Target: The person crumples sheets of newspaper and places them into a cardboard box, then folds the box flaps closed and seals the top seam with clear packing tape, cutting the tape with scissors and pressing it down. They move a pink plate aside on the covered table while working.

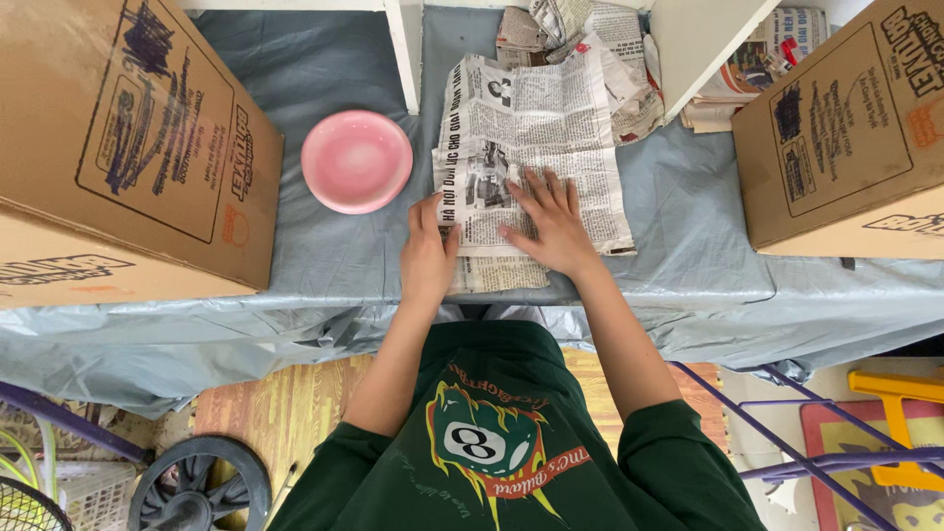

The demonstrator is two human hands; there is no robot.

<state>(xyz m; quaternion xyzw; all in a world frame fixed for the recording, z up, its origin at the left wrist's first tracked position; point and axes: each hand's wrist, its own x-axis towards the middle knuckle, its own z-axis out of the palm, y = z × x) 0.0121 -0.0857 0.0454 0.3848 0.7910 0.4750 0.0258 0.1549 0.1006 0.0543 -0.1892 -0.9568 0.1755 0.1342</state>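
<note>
A stack of newspaper sheets (551, 128) lies flat on the grey plastic-covered table (688, 236). My right hand (551, 221) rests palm down on the top sheet, fingers spread. My left hand (428, 251) touches the left edge of the sheet near its lower corner, thumb on the paper; whether it pinches the sheet is unclear. A pink bowl (356, 160) stands upright on the table just left of the newspaper, a short way above my left hand.
A large cardboard box (128, 147) stands at the left and another cardboard box (846, 138) at the right. Crumpled and folded newspapers (590, 29) lie at the back. White frame posts (403, 49) rise behind the bowl. A wheel (197, 487) and purple bars sit on the floor.
</note>
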